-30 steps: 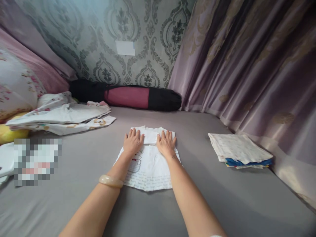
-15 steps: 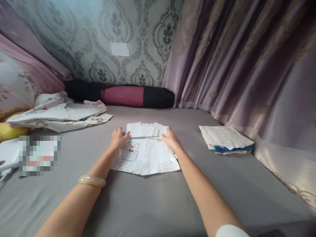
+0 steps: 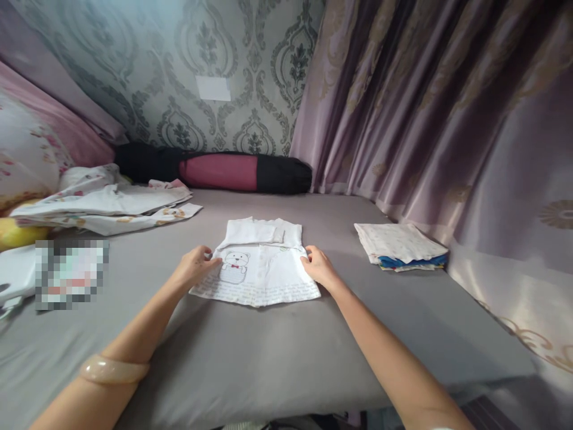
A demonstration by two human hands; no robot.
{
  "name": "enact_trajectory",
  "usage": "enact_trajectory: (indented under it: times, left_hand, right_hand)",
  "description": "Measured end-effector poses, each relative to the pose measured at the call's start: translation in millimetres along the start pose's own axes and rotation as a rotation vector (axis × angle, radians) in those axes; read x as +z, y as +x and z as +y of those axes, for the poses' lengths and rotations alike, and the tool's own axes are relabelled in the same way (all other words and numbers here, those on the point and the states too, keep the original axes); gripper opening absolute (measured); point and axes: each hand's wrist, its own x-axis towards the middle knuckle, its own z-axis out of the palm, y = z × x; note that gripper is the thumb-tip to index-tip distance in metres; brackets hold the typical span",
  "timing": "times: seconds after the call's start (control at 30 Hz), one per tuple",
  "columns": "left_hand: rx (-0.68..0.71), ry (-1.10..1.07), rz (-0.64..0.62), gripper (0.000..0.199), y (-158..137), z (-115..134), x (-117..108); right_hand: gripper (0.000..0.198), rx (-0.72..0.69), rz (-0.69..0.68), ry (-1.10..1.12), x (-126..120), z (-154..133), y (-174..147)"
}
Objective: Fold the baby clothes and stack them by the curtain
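A small white baby shirt [image 3: 280,272] lies flat on the grey sheet, with its sleeves folded across the upper part. A bear drawing is on its left half, and lines of small print run along the bottom hem. My left hand [image 3: 197,267] pinches the shirt's left side edge, thumb on top beside the bear. On the opposite edge, my right hand [image 3: 319,267] grips the cloth between thumb and fingers. The fingertips under the fabric are partly hidden.
A stack of folded clothes [image 3: 400,242] lies on the right near the curtain [image 3: 403,119]. Loose white clothes [image 3: 107,200] are heaped at left, by a yellow object [image 3: 20,234] and a blurred-out item [image 3: 71,275]. A black and maroon long bag [image 3: 219,172] lies along the wall.
Both hands have slid down from the shirt's folded upper part to its sides, nearer to me and farther apart. The shirt stays spread on the sheet.
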Motion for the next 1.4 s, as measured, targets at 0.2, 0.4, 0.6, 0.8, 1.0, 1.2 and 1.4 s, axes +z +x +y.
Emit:
enact_trajectory:
  times: [0.2, 0.4, 0.6, 0.8, 1.0, 1.2, 1.4]
  left_hand:
    - [-0.006, -0.085, -0.065, 0.063, -15, -14, -1]
    - [-0.079, -0.348, -0.182, 0.081, -32, -16, -4]
    - [-0.118, -0.464, -0.186, 0.088, -36, -15, -6]
    - [0.007, -0.468, -0.293, 0.088, -37, -26, -11]
    - [0.101, -0.484, -0.422, 0.059, -39, -40, -18]
    - [0.113, -0.458, -0.417, 0.070, -46, -36, -23]
    - [0.187, -0.405, -0.425, 0.068, -52, -29, -24]
  right_hand:
    - [0.039, -0.022, -0.022, 0.030, -7, 3, -24]
    - [0.045, -0.053, -0.055, 0.127, -10, 12, -37]
    - [0.046, -0.039, -0.177, 0.303, -13, 22, -38]
    - [0.031, -0.114, -0.356, 0.348, -23, 24, -43]
    - [0.035, -0.121, -0.503, 0.387, -42, 21, -55]
    - [0.066, -0.251, -0.594, 0.305, -54, 31, -60]
    - [0.055, -0.327, -0.363, 0.165, -41, 37, -57]
